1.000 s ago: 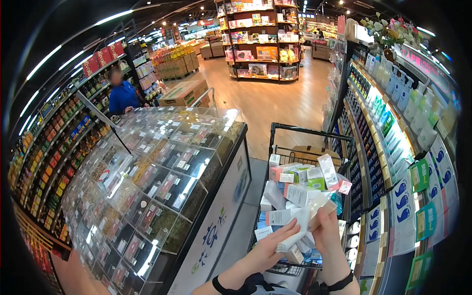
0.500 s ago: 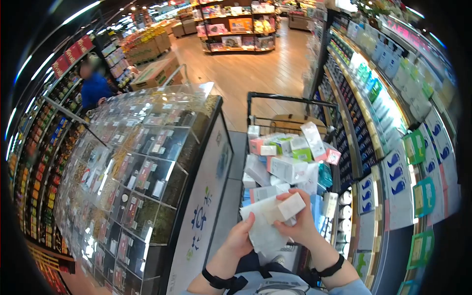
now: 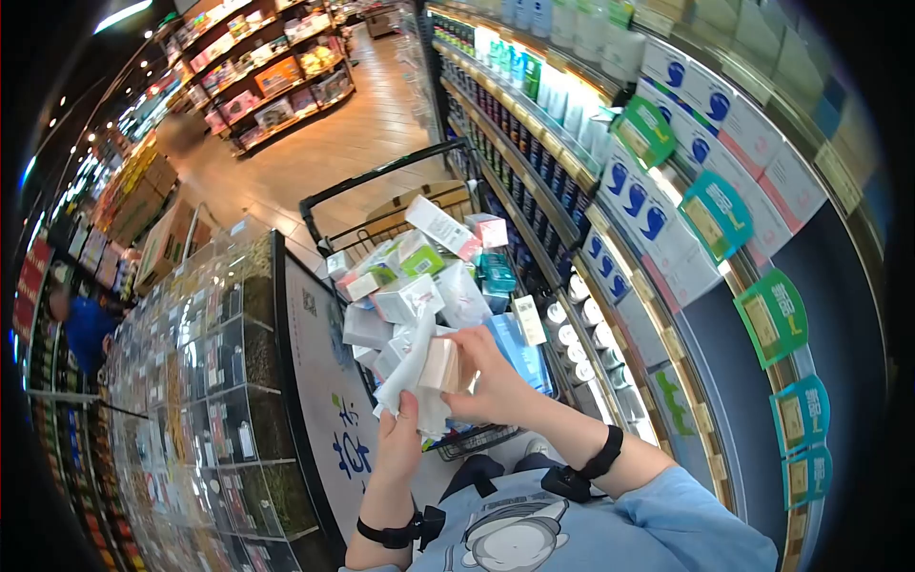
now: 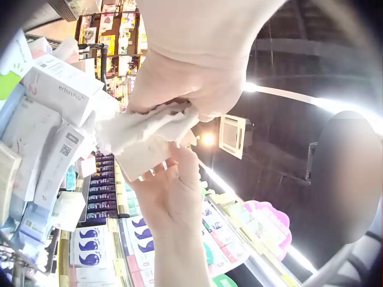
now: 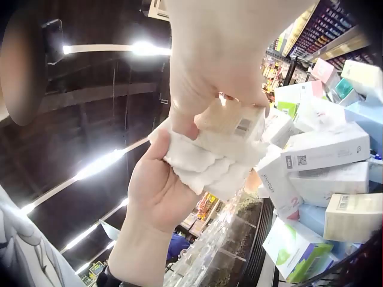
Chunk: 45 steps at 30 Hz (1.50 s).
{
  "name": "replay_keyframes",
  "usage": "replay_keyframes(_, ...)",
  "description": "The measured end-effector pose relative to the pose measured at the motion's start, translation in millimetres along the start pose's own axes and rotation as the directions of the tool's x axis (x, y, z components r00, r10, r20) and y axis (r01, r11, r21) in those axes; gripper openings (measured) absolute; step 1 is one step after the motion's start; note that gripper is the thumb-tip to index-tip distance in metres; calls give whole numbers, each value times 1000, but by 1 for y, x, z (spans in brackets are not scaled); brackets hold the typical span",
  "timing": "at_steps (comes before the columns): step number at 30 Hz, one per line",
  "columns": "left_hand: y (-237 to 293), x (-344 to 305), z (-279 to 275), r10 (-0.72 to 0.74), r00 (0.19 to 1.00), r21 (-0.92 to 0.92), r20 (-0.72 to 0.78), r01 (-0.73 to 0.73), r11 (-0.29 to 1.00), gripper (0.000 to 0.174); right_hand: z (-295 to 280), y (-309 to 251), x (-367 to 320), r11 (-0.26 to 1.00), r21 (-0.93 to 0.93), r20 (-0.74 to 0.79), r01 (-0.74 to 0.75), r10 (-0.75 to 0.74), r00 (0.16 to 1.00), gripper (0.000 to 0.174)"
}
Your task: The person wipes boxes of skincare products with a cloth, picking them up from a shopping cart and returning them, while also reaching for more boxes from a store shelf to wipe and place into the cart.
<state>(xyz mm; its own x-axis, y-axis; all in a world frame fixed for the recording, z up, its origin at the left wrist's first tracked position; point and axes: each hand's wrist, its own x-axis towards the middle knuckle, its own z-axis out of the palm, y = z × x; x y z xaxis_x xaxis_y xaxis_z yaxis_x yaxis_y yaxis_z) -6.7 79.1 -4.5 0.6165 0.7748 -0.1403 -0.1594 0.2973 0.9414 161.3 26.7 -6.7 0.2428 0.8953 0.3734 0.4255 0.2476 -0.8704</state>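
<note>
In the head view the right hand (image 3: 491, 377) grips a small cream box (image 3: 439, 366), fingers over its far end and thumb beneath. The left hand (image 3: 398, 443) pinches a white cloth or wipe (image 3: 412, 377) that lies against the box's left side. The right wrist view shows the white cloth (image 5: 206, 170) in crumpled folds against the box (image 5: 230, 127), which bears a barcode label. Seen from the left wrist, the left hand (image 4: 188, 81) holds the cloth (image 4: 143, 125) above the box (image 4: 143, 156), and the right hand (image 4: 170, 200) holds the box from below.
A shopping cart (image 3: 381, 179) heaped with boxes (image 3: 443, 229) stands just beyond the hands. Clear bulk-food bins (image 3: 214, 381) line the left side. Shelves of bottles and cartons (image 3: 648, 214) run along the right. Farther off, a person in blue (image 3: 88, 332) stands behind the bins.
The head view has swung right and down, so the cart and bins appear farther left. The cloth, spread flatter half a second ago, now hangs folded beside the box.
</note>
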Motion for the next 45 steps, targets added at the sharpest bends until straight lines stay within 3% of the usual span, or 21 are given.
replay_keyframes(1,0,1,2,-59,998,-36,4,59,998,52,-4,4,-2,1000,-1,-15,-8,8,1000,64)
replay_keyframes(3,-14,4,-2,-134,990,1,48,134,991,49,-13,10,-3,876,424,18,-232,248,969,59)
replay_keyframes(4,-20,5,-3,-201,977,34,76,199,979,47,-18,12,-3,799,525,25,-293,330,944,61)
replay_keyframes(5,-22,5,1,-199,977,35,79,196,980,47,-23,12,-3,800,525,23,-290,327,945,61)
replay_keyframes(7,-24,5,9,-233,972,-156,44,237,959,49,-30,10,0,875,431,24,-219,232,973,64)
replay_keyframes(9,-19,9,11,-217,973,-235,74,228,945,50,-25,11,-5,867,458,74,-195,182,981,65)
replay_keyframes(10,-17,11,11,-200,974,-314,104,223,923,51,-23,9,-7,919,351,88,-182,161,983,66)
replay_keyframes(12,-14,11,8,-227,969,-275,95,245,930,52,-22,10,-8,993,29,33,-112,111,993,69)
replay_keyframes(13,-12,11,5,-262,961,-232,85,274,933,53,-23,13,-6,994,28,42,-107,106,994,69)
replay_keyframes(15,-6,7,-1,-251,965,-222,73,261,939,53,-26,26,-5,974,-128,-102,-186,173,980,69)
replay_keyframes(22,-4,-5,-25,-168,983,-255,-72,145,956,54,-49,72,29,963,-188,-132,-192,169,977,59)
replay_keyframes(26,-5,-11,-42,-158,978,-291,-134,114,950,54,-54,80,50,903,-354,-48,-243,242,969,58)
replay_keyframes(28,-6,-14,-47,-149,979,-320,-142,97,942,53,-51,91,58,779,-552,8,-297,361,933,60)
replay_keyframes(32,-9,-16,-56,-149,974,-336,-169,85,938,52,-39,131,57,712,-646,48,-276,398,916,67)
replay_keyframes(34,-11,-16,-61,-153,971,-345,-185,82,935,52,-37,136,55,611,-744,63,-270,467,882,73)
replay_keyframes(37,-6,-16,-61,-144,971,-321,-193,77,944,57,-39,135,56,601,-734,102,-317,559,823,75)
replay_keyframes(41,-7,-11,-63,-140,973,-335,-183,72,940,57,-46,130,55,651,-682,100,-334,535,839,75)
replay_keyframes(43,4,-8,-54,-112,975,-331,-190,44,943,56,-55,123,53,724,-620,73,-304,438,896,74)
replay_keyframes(45,15,-5,-41,-99,979,-329,-176,36,944,56,-66,121,51,754,-639,35,-151,225,974,67)
